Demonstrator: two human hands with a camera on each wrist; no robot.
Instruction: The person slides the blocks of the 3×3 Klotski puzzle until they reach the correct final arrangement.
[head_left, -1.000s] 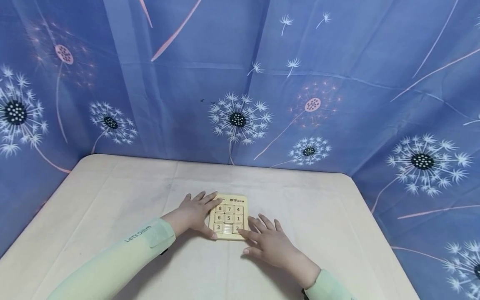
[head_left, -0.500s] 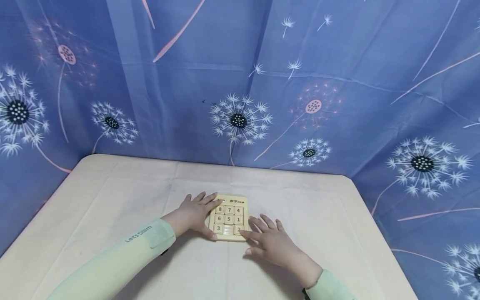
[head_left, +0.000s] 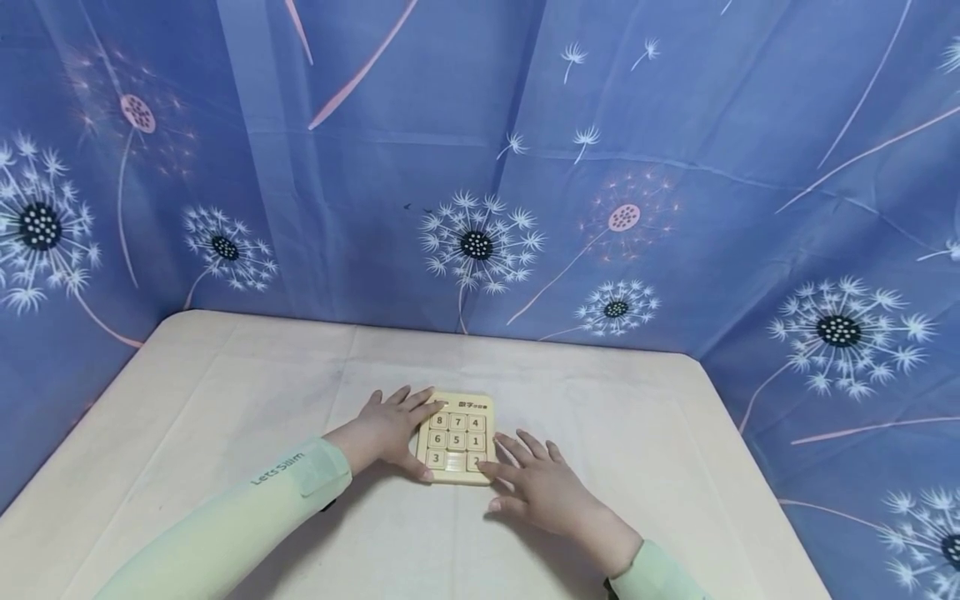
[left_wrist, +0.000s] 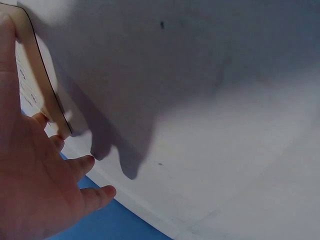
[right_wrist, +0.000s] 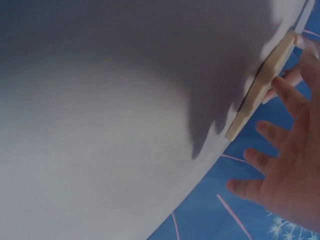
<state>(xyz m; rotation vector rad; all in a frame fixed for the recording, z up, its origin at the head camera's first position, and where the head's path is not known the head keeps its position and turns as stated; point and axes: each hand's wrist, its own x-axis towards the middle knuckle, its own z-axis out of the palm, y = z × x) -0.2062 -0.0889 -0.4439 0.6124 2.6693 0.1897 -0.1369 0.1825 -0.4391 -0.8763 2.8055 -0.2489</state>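
A pale yellow number sliding puzzle [head_left: 462, 478] lies on the table in the head view. Its tiles read 8 7 4, then 6 5 1, then 3, a gap and 2. My left hand [head_left: 387, 427] holds the puzzle's left side, thumb at the near corner and index finger along the top left. In the left wrist view the thumb [left_wrist: 7, 55] lies over the near corner of the puzzle. My right hand [head_left: 543, 487] reaches in from the right, its index fingertip on the 2 tile [head_left: 474, 459]. The other right fingers are spread beside the puzzle's right edge.
A cream cloth covers the table [head_left: 255, 367], which has rounded far corners. Blue curtains [head_left: 360, 217] printed with dandelions stand behind it and along both sides. Both forearms wear pale green sleeves [head_left: 225, 517].
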